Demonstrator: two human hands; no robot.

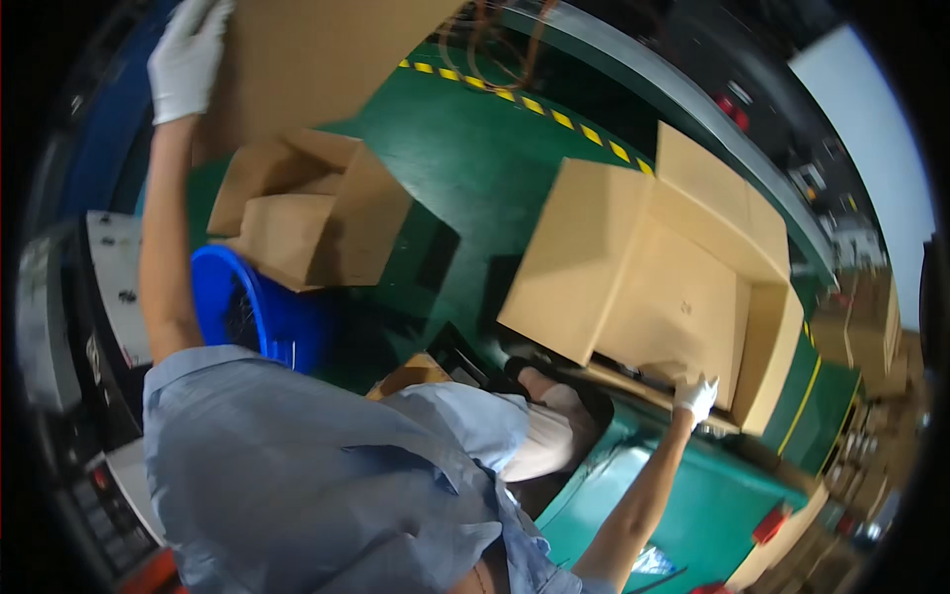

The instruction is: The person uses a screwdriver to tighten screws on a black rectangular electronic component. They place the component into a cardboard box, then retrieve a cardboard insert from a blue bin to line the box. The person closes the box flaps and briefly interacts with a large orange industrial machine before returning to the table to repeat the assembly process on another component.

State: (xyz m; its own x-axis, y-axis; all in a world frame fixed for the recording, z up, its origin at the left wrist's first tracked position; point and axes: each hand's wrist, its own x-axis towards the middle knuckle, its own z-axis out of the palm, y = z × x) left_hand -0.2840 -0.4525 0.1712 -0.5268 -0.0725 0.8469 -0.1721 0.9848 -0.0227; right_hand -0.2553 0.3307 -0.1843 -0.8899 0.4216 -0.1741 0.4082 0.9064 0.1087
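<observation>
My left hand (188, 61), in a white glove, is raised at the upper left and closed on the edge of a large brown cardboard sheet (307, 64). The sheet runs out of view at the top. Lower right, my gloved right hand (697, 398) is at the near side of an open cardboard box (584, 257), its fingers curled at the edge of a flat cardboard panel (683, 307) inside. What those fingers grip, if anything, does not show clearly. A dark strip shows along the panel's near edge.
A smaller open carton (361, 223) stands left of centre, beside a blue bin (223, 272). A green bin lid (673, 495) lies under my right forearm. Yellow-black tape (534, 105) marks the green floor. More cartons (861, 317) are stacked far right.
</observation>
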